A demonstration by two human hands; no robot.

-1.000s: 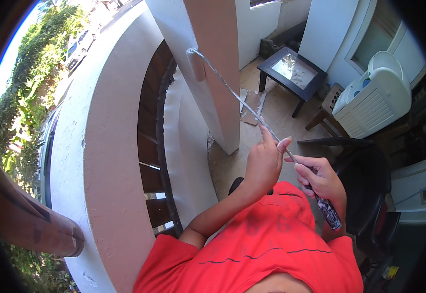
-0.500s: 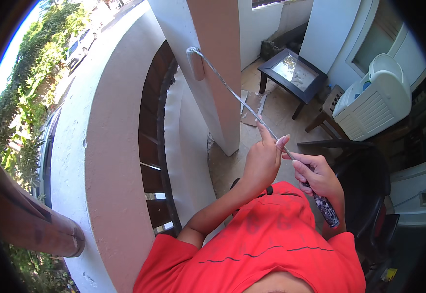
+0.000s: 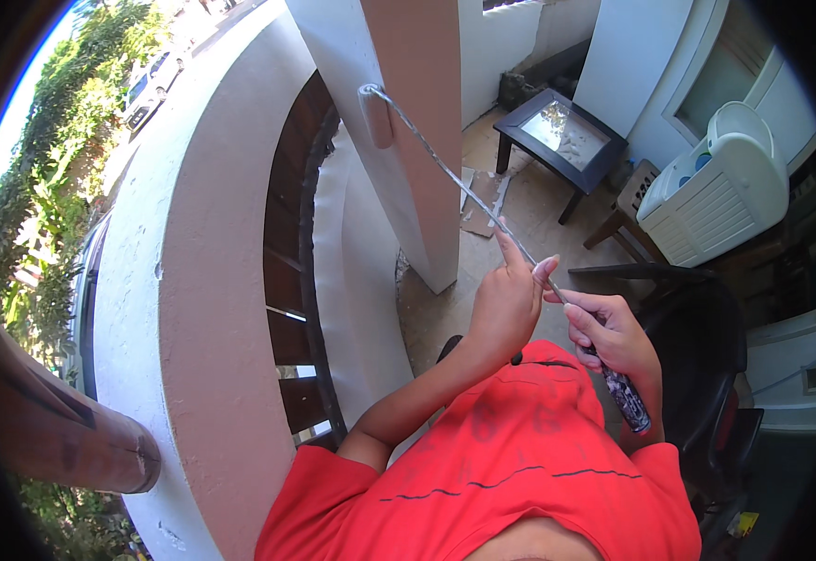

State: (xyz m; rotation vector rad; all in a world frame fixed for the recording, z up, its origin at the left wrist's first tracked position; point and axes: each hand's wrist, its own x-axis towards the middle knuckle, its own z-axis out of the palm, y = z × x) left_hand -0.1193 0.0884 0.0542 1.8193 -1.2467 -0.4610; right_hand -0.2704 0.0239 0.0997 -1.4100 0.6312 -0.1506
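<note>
A paint roller (image 3: 377, 119) rests against the edge of a square pillar (image 3: 417, 65), white on one face and pinkish on the other. Its long bent metal rod runs down toward me. My left hand (image 3: 509, 304) grips that rod partway along, index finger stretched up it and thumb pressed over it. Closer to my body, my right hand (image 3: 609, 332) is closed round the lower rod and the top of the paint-smeared dark handle (image 3: 626, 402), whose end sticks out below the palm.
To the left curves a low wall (image 3: 212, 309) with dark slats beside it and a brown pipe (image 3: 100, 439) near me. A dark glass-topped table (image 3: 562, 140) stands beyond the pillar. On the right are a white plastic tub (image 3: 712, 201) on a wooden stool and a black chair (image 3: 693, 346).
Almost nothing differs. The roller sits very slightly higher on the pillar, and both hands keep their grip.
</note>
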